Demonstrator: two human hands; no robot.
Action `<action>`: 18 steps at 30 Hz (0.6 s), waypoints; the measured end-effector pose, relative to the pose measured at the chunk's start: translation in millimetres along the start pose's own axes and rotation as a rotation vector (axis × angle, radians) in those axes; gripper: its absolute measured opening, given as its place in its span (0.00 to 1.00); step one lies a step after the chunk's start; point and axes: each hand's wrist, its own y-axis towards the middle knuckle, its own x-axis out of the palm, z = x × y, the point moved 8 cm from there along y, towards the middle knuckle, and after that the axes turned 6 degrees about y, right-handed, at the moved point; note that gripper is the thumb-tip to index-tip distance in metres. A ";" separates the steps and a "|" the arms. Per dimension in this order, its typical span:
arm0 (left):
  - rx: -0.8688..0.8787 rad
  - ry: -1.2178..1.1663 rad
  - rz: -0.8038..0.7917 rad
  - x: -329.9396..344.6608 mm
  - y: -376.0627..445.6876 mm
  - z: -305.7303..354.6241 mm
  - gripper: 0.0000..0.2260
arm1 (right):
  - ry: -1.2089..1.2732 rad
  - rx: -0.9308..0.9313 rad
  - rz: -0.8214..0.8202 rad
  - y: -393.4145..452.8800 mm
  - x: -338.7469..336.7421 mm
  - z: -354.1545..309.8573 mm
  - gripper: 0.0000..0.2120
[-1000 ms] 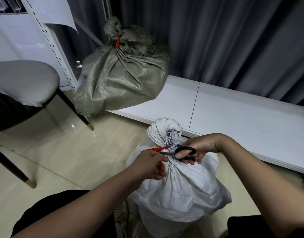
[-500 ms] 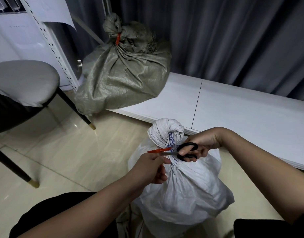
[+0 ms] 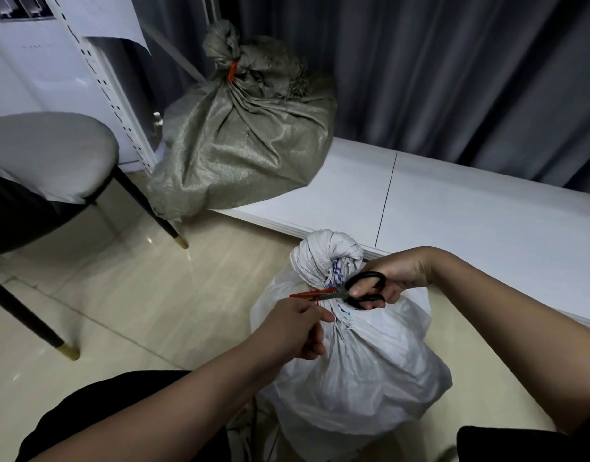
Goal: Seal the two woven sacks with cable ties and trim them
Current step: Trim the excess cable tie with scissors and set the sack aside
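Head view shows the right hand (image 3: 392, 283) with thumb and fingers through the black loops of the scissors (image 3: 350, 290), and over the last second it has slid the blades further left along the neck of the white sack (image 3: 353, 368), so they now lie along the red cable tie (image 3: 315, 292) with its tail beside them. The left hand (image 3: 295, 328) has dropped a little and pinches something small and red just under the blades, most likely the free end of the tie, though the fingers hide it. The blades look nearly closed; whether the cut is made I cannot tell. The white sack stands on the floor (image 3: 120, 305) between the person's knees, its twisted top bunched above the tie. Further off, the grey-green sack (image 3: 240, 151) sits by the edge of a low white platform (image 3: 470, 211), already tied in red with no long tail showing. Judging by that, trimming this tail is probably the last step. A stool (image 3: 47, 155) stands at the left.
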 end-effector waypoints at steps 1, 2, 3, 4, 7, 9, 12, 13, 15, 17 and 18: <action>0.000 -0.001 0.006 -0.6 0.4 0.2 0.13 | 0.009 -0.012 -0.005 -0.2 0.3 -1.3 0.20; -0.001 -0.004 0.010 -1.3 0.8 0.4 0.13 | 0.018 -0.023 -0.009 -0.5 0.9 -2.4 0.20; -0.002 -0.007 0.015 -2.1 0.7 0.5 0.13 | 0.018 -0.032 -0.006 -0.7 1.1 -3.3 0.20; -0.003 -0.010 0.018 -2.9 0.9 0.3 0.13 | 0.010 -0.037 0.003 -0.8 1.1 -4.2 0.20; -0.007 -0.016 0.025 -4.1 0.7 -0.8 0.13 | -0.013 -0.044 0.036 -0.9 0.5 -5.7 0.18; -0.010 -0.018 0.030 -5.0 1.4 -1.1 0.13 | -0.011 -0.048 0.045 -0.8 0.8 -6.7 0.17; -0.008 -0.008 0.038 -6.2 3.4 -0.9 0.13 | 0.000 -0.052 0.055 -0.4 0.5 -7.1 0.17; -0.006 -0.002 0.041 -6.7 3.5 -0.6 0.14 | 0.003 -0.053 0.058 -0.3 0.4 -7.2 0.17; -0.001 0.013 0.044 -7.3 3.7 0.1 0.14 | 0.008 -0.053 0.061 -0.8 0.3 -7.4 0.16; 0.003 0.024 0.043 -7.6 4.3 0.8 0.14 | 0.003 -0.049 0.067 -1.5 0.1 -7.5 0.14; 0.001 0.029 0.042 -7.5 5.3 0.7 0.14 | -0.002 -0.045 0.072 -1.9 0.3 -7.4 0.13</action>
